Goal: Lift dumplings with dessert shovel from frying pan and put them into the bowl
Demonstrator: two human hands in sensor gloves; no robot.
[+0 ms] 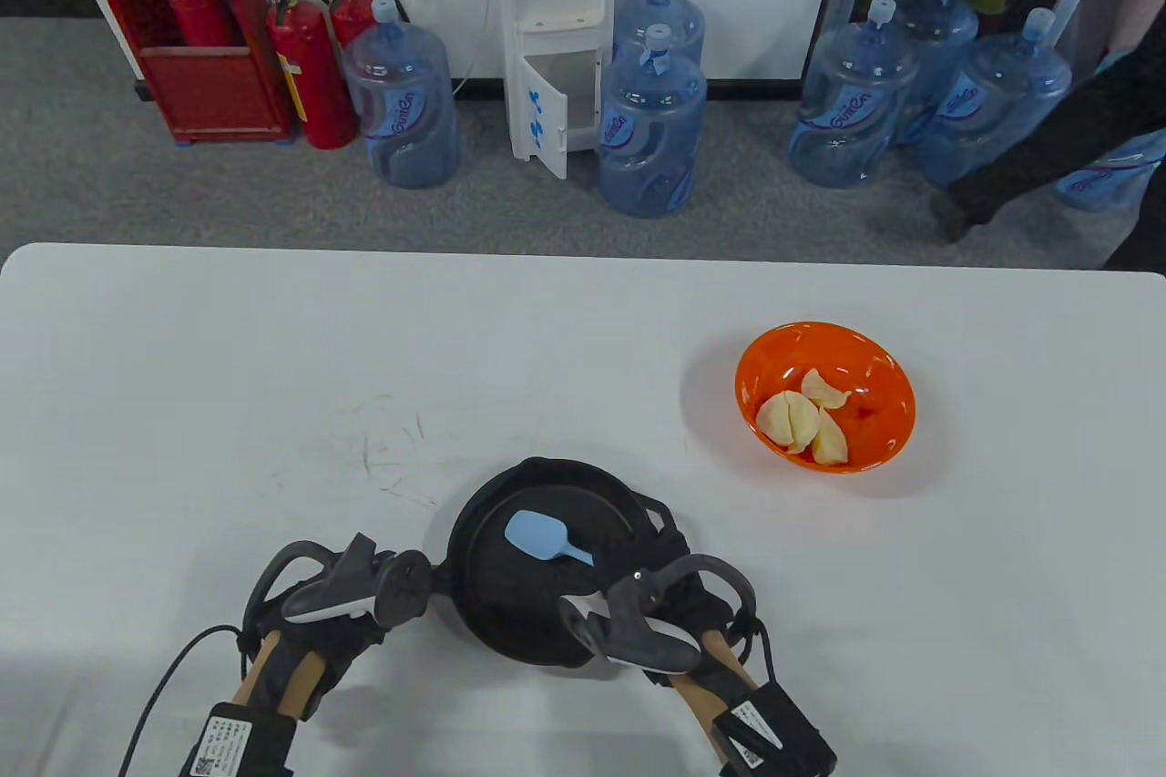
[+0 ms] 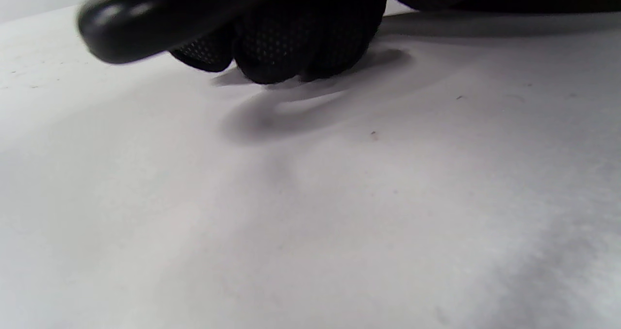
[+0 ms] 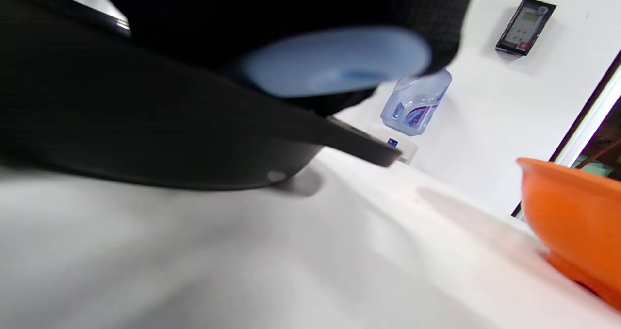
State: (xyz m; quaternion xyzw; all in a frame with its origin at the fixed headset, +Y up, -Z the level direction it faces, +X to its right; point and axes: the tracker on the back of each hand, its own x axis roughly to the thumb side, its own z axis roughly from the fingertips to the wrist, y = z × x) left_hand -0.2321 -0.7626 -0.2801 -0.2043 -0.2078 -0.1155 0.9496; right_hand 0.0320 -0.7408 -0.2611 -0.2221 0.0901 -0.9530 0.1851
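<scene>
While the pan [image 1: 547, 577] sat at the lower centre of the table view, the blue shovel [image 1: 544, 536] lay inside it, its blade toward the upper left. The left hand [image 1: 342, 599] was at the pan's left edge, fingers curled round the black handle [image 2: 160, 18] in the left wrist view. The right hand [image 1: 679, 604] covered the pan's right rim; whether it gripped anything could not be told. The dumplings [image 1: 809, 426] lay in the orange bowl [image 1: 897, 413], well apart to the upper right. The white desk [image 1: 273, 376] carried faint scuff marks. Beyond it were grey carpet, water jugs [image 1: 651, 126], a dispenser [image 1: 556, 30] and red extinguishers [image 1: 310, 76].
</scene>
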